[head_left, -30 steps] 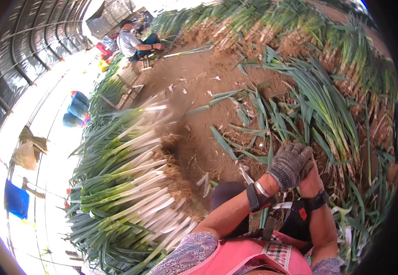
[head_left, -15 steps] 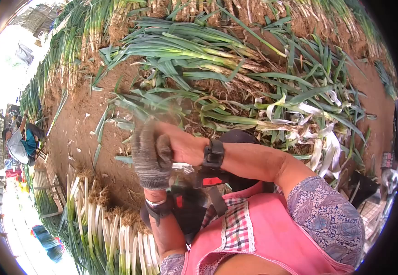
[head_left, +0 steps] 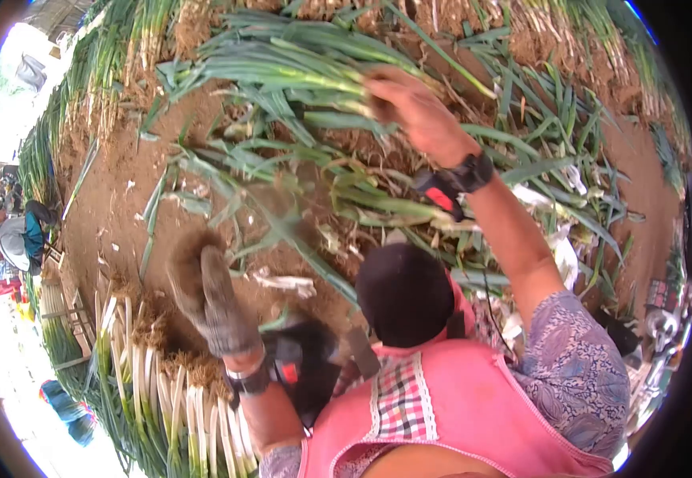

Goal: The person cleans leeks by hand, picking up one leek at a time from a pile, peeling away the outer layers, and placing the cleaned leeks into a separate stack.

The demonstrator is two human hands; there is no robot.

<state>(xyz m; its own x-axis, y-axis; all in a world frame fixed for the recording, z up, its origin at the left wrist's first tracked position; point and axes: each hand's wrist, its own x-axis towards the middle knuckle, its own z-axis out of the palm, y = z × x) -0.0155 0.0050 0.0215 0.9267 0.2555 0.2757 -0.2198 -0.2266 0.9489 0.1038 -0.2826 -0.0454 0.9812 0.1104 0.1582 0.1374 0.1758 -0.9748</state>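
Observation:
My right hand is bare and reaches out over a pile of leeks. Its fingers bend around pale stalks near the pile's right end; how firmly they grip is hard to see. My left hand, in a grey knitted glove, is raised above the soil at left. Its fingers point away from me, partly blurred, with nothing visible in them. Below and to its left lie cleaned leeks with white shafts, roots toward the glove. A loose green leaf slants between my hands.
Stripped leaves and peelings cover the ground at right. More leeks stand in rows along the back and left. My dark knee juts up before the pink apron. Another person is at far left.
My hands have parted. The right swung away and up to the leek pile, while the gloved left shifted left and slightly down. The view has tilted a little.

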